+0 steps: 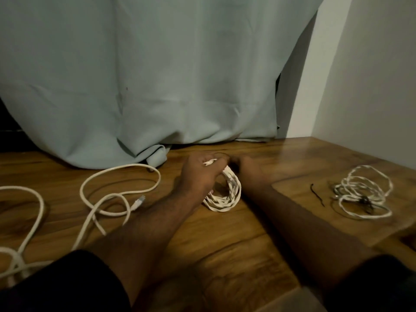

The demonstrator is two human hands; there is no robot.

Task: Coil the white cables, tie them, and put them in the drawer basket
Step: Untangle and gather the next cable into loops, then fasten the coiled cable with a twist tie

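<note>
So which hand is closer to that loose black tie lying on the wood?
Right. The right hand is at the coiled cable, left of the black tie with bare wood between. The left hand grips the coil, farther left.

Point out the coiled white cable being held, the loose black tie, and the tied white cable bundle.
Coiled white cable (225,199), head view, lower loops.
Loose black tie (317,194), head view, mid-length.
Tied white cable bundle (364,194), head view, coil's middle strands.

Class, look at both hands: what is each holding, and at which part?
The left hand grips the coiled white cable at the top of its loops. The right hand touches the same spot, but its hold cannot be told.
</note>
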